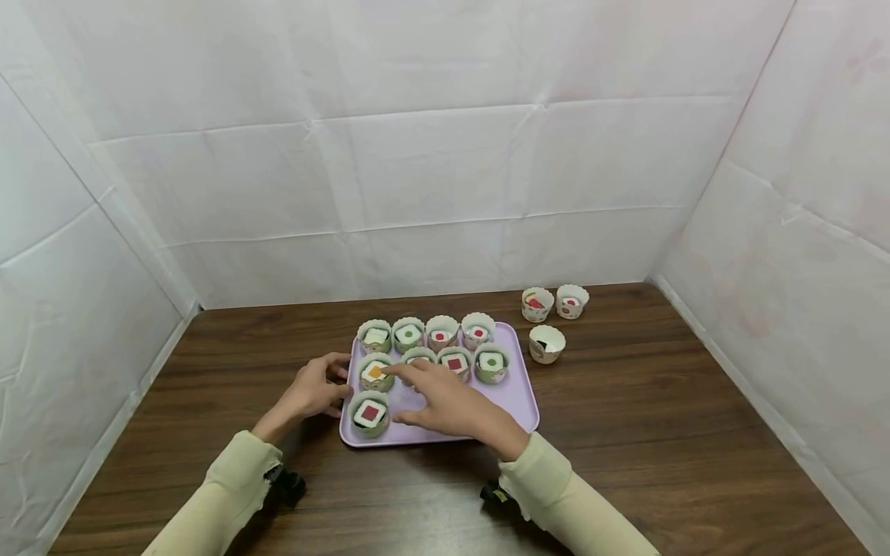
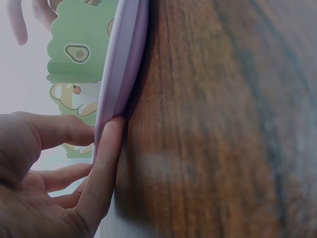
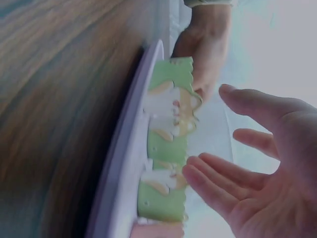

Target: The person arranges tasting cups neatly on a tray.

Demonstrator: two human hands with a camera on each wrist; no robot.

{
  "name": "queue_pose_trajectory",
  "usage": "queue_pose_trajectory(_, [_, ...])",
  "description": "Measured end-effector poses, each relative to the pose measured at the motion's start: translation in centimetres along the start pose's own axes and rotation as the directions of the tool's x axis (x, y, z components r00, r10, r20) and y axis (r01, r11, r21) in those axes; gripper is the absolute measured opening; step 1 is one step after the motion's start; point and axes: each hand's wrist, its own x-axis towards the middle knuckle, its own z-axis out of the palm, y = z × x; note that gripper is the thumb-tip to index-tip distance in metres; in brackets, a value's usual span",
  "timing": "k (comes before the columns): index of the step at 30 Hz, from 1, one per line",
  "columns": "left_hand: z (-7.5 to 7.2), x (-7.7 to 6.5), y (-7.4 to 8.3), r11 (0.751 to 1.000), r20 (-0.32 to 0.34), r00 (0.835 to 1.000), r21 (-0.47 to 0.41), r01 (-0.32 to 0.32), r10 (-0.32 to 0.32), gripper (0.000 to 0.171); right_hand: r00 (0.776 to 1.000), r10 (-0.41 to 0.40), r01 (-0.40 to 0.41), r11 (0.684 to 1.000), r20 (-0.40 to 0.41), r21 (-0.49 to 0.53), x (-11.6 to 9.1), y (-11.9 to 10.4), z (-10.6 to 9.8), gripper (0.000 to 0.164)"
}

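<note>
A lilac tray (image 1: 513, 394) holds several green and pale scalloped paper cups, each with a white sushi roll with a coloured centre. At its left rim my left hand (image 1: 321, 386) pinches the edge, thumb on the inner side and a finger underneath, as the left wrist view shows. My right hand (image 1: 445, 395) hovers over the tray, fingers apart and holding nothing. Its index fingertip overlaps the orange-centred roll (image 1: 375, 372) in the head view. A cup with a dark-red-centred roll (image 1: 370, 414) stands at the front left corner. The right hand partly hides a middle-row cup (image 1: 419, 354).
Right of the tray, on the brown wooden table (image 1: 660, 432), stand a cup with a red and yellow piece (image 1: 535, 303), a cup with a red-centred roll (image 1: 572, 301) and a pale cup with something dark inside (image 1: 545, 344). White sheeting (image 1: 431, 170) hangs behind and at both sides.
</note>
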Motion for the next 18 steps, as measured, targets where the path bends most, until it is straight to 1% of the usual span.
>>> queue_pose_trajectory(5, [0.0, -0.1, 0.1, 1.000, -0.003, 1.000, 0.006, 0.001, -0.001, 0.064, 0.996, -0.046, 0.050, 0.998, -0.081, 0.042, -0.5, 0.8, -1.1, 0.057])
queue_pose_trajectory(11, [0.0, 0.0, 0.1, 1.000, -0.002, 1.000, 0.010, -0.002, 0.002, 0.063, 0.982, -0.084, 0.091, 0.995, -0.170, 0.033, -0.9, 1.9, -2.2, 0.053])
queue_pose_trajectory(18, [0.0, -0.1, 0.2, 1.000, -0.004, 1.000, 0.018, -0.001, 0.001, 0.063, 0.972, -0.056, 0.082, 0.991, -0.229, 0.107, -2.0, 3.3, -3.4, 0.050])
